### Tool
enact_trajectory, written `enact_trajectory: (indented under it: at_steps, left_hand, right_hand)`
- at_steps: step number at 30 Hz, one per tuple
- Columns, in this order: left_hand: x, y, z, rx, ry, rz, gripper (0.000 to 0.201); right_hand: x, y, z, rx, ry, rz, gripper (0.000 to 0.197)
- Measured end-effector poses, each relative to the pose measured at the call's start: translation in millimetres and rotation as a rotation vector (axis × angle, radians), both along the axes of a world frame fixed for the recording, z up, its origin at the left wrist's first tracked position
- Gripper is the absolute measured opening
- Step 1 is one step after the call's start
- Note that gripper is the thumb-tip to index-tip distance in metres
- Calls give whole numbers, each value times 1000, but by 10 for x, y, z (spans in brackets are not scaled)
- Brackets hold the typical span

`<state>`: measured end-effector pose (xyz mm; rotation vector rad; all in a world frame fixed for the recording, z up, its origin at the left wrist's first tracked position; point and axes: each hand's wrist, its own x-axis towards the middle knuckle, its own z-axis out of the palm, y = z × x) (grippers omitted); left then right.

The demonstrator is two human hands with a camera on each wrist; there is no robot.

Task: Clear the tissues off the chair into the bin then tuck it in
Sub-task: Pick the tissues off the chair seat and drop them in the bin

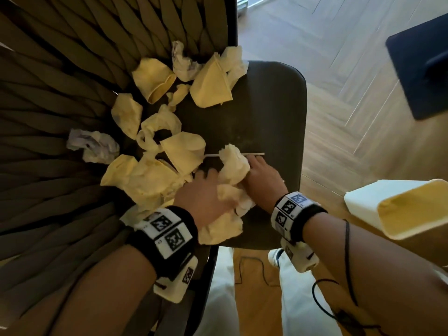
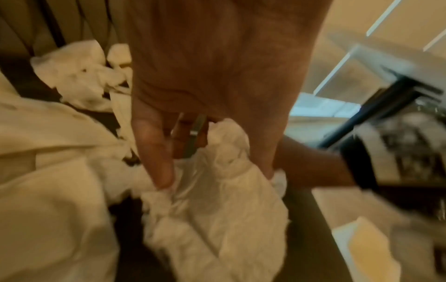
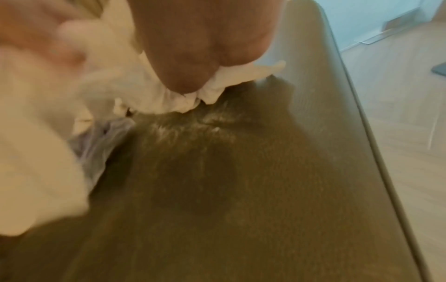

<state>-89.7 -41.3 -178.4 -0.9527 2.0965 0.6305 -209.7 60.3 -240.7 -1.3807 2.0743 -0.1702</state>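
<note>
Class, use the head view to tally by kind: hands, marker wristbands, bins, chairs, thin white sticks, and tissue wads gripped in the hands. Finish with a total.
Hands: 2, left hand and right hand
Marker wristbands: 2, left and right
Bin: 1
Chair: 1
Thin white stick: 1
Gripped tissue wad: 1
Total: 8

Tissues (image 1: 155, 170) crowd the seat's (image 1: 271, 112) back; its front lies bare.

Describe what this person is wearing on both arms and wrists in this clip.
Bare forearms, no sleeves. The left hand and right hand each have a black wristband bearing white tags with black square markers, and a white camera block below. A thin black cable runs along the right forearm.
</note>
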Motion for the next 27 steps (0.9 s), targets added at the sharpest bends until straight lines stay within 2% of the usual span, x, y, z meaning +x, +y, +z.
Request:
enact_trajectory:
  at_steps: [2, 5, 7, 9, 10, 14, 17, 19, 23, 25, 27]
  left_hand:
    - [83, 91, -183, 18, -120, -121, 93]
    - [112, 72, -341, -18, -150, -187, 71]
    - [88, -2, -360, -24, -113, -176, 60]
    - [67, -101, -300, 9, -43, -90, 52]
    - [48, -158, -242, 18, 7, -17, 49]
    - [-42, -393, 98, -46, 253, 252, 45]
    - [-103, -620, 230, -143, 418, 326, 54]
    - [-134, -742, 169, -148, 373, 243, 68]
    - [-195, -936, -216, -86, 99, 115, 92]
    - [-241, -968, -357, -114, 76, 88, 91]
    - [-258, -936, -429, -202, 146, 99, 76]
  right_hand:
    - [-56, 29, 32, -95, 15, -57, 36]
    - [-134, 59, 95, -265, 83, -71, 32]
    - [-208, 12, 59, -229, 152, -17, 43]
    - [-249, -74, -2, -109, 194, 42, 55]
    - [-254, -124, -26, -70, 206, 54, 54]
    - [-211, -260, -39, -39, 210, 74, 37]
    - [-222, -246, 11, -65, 171, 16, 29]
    - [-238, -203, 76, -101, 128, -72, 22]
    - [-255, -66, 133, -64, 8, -229, 18]
    - [-256, 4, 133, -66, -3, -260, 17]
    - [-242, 58, 134, -81, 7, -281, 18]
